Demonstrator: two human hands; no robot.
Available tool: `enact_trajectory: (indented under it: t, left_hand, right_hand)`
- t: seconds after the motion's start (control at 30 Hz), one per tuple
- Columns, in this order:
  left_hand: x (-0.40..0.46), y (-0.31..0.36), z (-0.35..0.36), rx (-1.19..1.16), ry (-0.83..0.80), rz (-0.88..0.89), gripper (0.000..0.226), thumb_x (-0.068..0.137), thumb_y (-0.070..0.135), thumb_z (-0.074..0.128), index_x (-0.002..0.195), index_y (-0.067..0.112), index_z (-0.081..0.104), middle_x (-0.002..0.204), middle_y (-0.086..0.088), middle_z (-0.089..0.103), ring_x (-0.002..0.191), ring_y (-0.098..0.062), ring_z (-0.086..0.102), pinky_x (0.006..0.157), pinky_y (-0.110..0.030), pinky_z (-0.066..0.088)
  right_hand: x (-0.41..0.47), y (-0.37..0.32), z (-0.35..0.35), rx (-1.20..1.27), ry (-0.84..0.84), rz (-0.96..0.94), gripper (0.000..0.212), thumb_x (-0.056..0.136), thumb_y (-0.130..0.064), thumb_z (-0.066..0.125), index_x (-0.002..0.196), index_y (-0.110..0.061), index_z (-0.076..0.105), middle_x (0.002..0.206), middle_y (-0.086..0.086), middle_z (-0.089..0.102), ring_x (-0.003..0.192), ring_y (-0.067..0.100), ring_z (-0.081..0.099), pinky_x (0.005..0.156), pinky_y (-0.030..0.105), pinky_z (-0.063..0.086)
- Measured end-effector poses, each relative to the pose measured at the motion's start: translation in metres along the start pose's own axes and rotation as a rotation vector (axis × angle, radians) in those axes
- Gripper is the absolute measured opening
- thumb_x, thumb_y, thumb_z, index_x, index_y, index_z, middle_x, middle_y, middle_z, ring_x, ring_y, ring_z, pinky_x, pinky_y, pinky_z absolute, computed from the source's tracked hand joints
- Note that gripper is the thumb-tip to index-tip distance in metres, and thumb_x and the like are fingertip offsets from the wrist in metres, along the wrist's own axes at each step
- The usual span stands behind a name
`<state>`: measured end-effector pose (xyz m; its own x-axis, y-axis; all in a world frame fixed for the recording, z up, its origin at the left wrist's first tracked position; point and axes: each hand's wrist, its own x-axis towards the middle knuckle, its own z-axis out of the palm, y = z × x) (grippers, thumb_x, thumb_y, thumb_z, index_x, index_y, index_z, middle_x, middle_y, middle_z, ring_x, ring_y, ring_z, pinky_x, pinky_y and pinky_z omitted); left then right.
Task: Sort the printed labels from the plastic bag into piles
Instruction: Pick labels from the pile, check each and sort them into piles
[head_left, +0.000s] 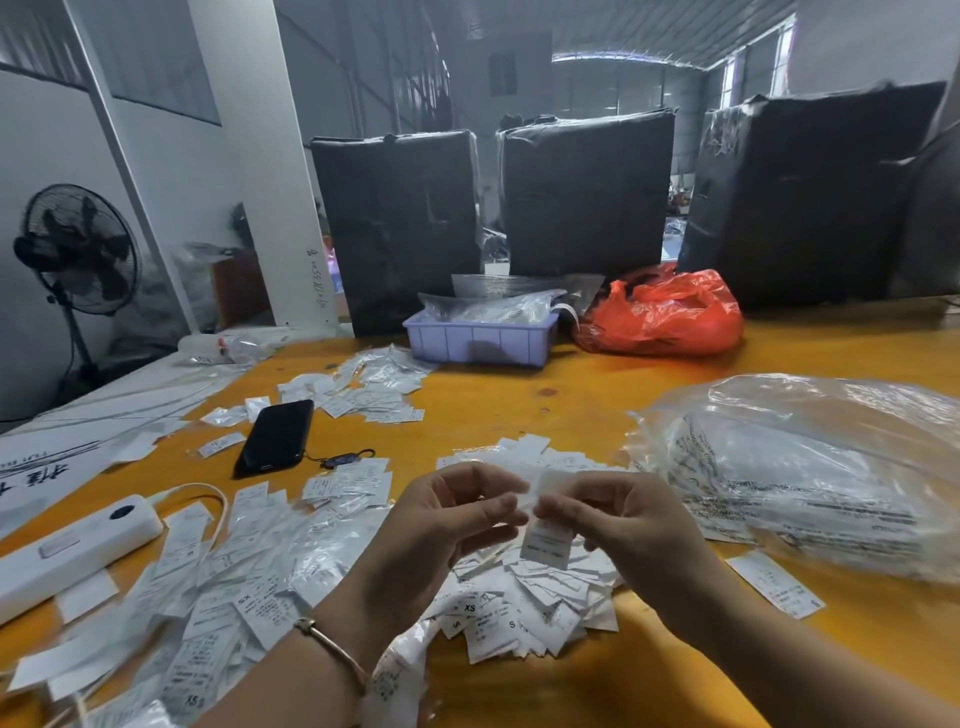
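White label (546, 540) pinched between both hands, left hand (447, 519), right hand (613, 525); read size first, then drop onto matching pile (524, 597) at 6 o'clock.

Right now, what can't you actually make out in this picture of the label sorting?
Head view, the only one:
- Print on the label pinched between left hand and right hand: blurred, too small to read.
- Contents of the red bag: hidden by its opaque plastic.
- Clear plastic bag: cut off by the right edge.
- Lavender tray: its contents veiled by crumpled plastic.
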<state>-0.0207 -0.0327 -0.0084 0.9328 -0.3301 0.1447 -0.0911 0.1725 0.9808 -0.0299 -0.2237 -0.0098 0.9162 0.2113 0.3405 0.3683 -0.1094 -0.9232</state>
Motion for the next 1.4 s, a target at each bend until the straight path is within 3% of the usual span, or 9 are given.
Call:
enact_trajectory:
  t: [0.17,0.27,0.43,0.57,0.73,0.87,1.07,1.27,1.4]
  left_hand:
    - [-0.002,0.001,-0.001,0.333,-0.063,-0.014,0.009,0.079,0.0,0.073,0.077,0.008,0.071,0.073,-0.012,0.069,0.073,-0.02,0.069,0.074,-0.029,0.055]
    - [-0.004,0.002,0.002,0.475,-0.115,-0.021,0.006,0.081,0.009,0.072,0.082,0.004,0.07,0.075,-0.011,0.071,0.072,-0.015,0.068,0.067,-0.024,0.052]
    - [-0.003,0.003,0.003,0.459,-0.06,0.045,0.011,0.09,0.008,0.068,0.089,-0.002,0.072,0.074,-0.011,0.074,0.066,-0.019,0.07,0.057,-0.021,0.049]
    - [-0.003,0.003,0.0,0.434,-0.004,0.065,0.01,0.085,0.009,0.071,0.087,-0.001,0.072,0.077,-0.013,0.075,0.065,-0.022,0.072,0.055,-0.022,0.051]
    - [-0.004,0.005,0.001,0.381,0.001,0.087,0.014,0.076,0.019,0.076,0.082,0.007,0.073,0.077,-0.013,0.075,0.065,-0.025,0.073,0.055,-0.022,0.052]
    - [-0.004,0.003,0.002,0.389,-0.027,0.089,0.006,0.08,0.012,0.075,0.081,0.007,0.073,0.078,-0.015,0.075,0.066,-0.026,0.073,0.055,-0.022,0.052]
    - [-0.006,0.004,0.003,0.402,-0.042,0.091,0.01,0.079,0.015,0.075,0.083,0.007,0.072,0.079,-0.015,0.075,0.068,-0.025,0.073,0.056,-0.022,0.053]
    - [-0.006,0.005,0.004,0.401,-0.04,0.087,0.013,0.077,0.018,0.075,0.083,0.006,0.072,0.078,-0.014,0.075,0.066,-0.023,0.073,0.056,-0.022,0.052]
    - [-0.005,0.004,0.003,0.416,-0.034,0.084,0.01,0.079,0.015,0.075,0.083,0.006,0.072,0.078,-0.013,0.076,0.066,-0.023,0.073,0.056,-0.022,0.052]
  right_hand:
    - [0.002,0.005,-0.006,-0.15,0.051,-0.066,0.017,0.084,-0.015,0.07,0.068,-0.009,0.072,0.064,0.002,0.066,0.057,0.004,0.053,0.054,0.017,0.04]
    - [0.001,0.005,-0.006,-0.335,0.021,-0.125,0.018,0.081,-0.012,0.072,0.065,-0.007,0.068,0.06,0.004,0.06,0.054,0.003,0.048,0.051,0.02,0.037]
    - [0.0,-0.006,-0.009,-0.442,-0.021,-0.165,0.014,0.079,-0.01,0.073,0.066,-0.013,0.072,0.062,-0.001,0.065,0.054,0.006,0.054,0.049,0.021,0.041]
    - [0.001,-0.017,-0.022,-0.115,0.252,-0.207,0.037,0.076,0.012,0.068,0.096,-0.019,0.072,0.079,0.002,0.073,0.074,0.017,0.069,0.066,0.029,0.058]
    - [-0.001,-0.018,-0.023,0.096,0.266,-0.263,0.064,0.073,0.007,0.073,0.127,-0.021,0.054,0.086,0.005,0.072,0.072,0.019,0.07,0.057,0.025,0.055]
    - [-0.005,-0.02,-0.017,-0.033,0.242,-0.337,0.063,0.075,0.008,0.072,0.128,-0.019,0.051,0.088,0.001,0.073,0.081,0.016,0.072,0.062,0.023,0.058]
    - [-0.007,-0.022,-0.012,-0.329,0.235,-0.433,0.068,0.073,0.006,0.076,0.123,-0.033,0.05,0.089,-0.01,0.067,0.085,0.004,0.067,0.066,0.019,0.058]
    - [-0.007,-0.019,-0.014,-0.366,0.216,-0.446,0.065,0.073,0.004,0.077,0.124,-0.028,0.053,0.09,-0.004,0.069,0.083,0.004,0.068,0.064,0.021,0.058]
    - [-0.008,-0.022,-0.016,-0.311,0.24,-0.486,0.064,0.071,0.006,0.078,0.122,-0.023,0.054,0.092,-0.01,0.067,0.086,-0.001,0.066,0.065,0.013,0.055]
